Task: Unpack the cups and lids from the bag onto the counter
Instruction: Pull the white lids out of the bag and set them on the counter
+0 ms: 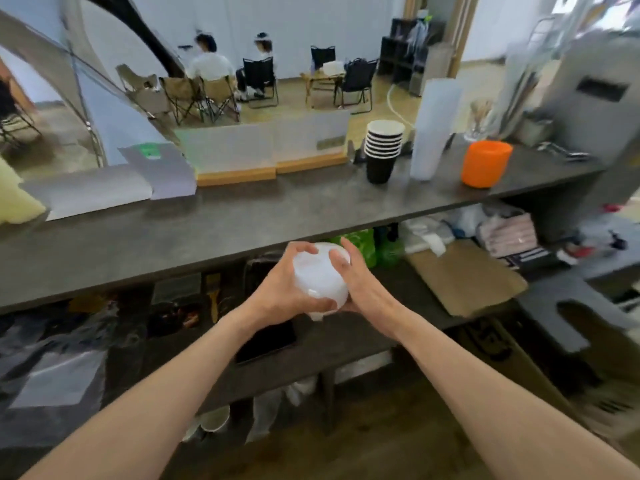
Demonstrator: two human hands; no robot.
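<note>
— Holding anything, those hands?

— Both. The left hand [284,287] curls its fingers over a white translucent bundle [320,277], thumb under it; the right hand [353,277] presses its palm and fingers to the bundle's 3 o'clock side. It is rounded, smooth and blurred; I cannot tell whether it is a stack of lids, cups, or those wrapped in plastic. It is in the air, just off the near edge of the desk [207,223].

— Any writing?

— None legible. A green label [149,149] on a pale packet at 10 o'clock is too smeared.

— And further out?

— At 1 o'clock on the dark, matte desk, a stack of black ribbed paper cups [382,150] with white insides; beside it a tall frosted sleeve [434,129], contents unclear; then a squat orange cylinder [486,162]. Below the desk, a shelf [346,337] holds flattened cardboard [464,275] and something green [363,245] partly hidden behind the hands.
</note>
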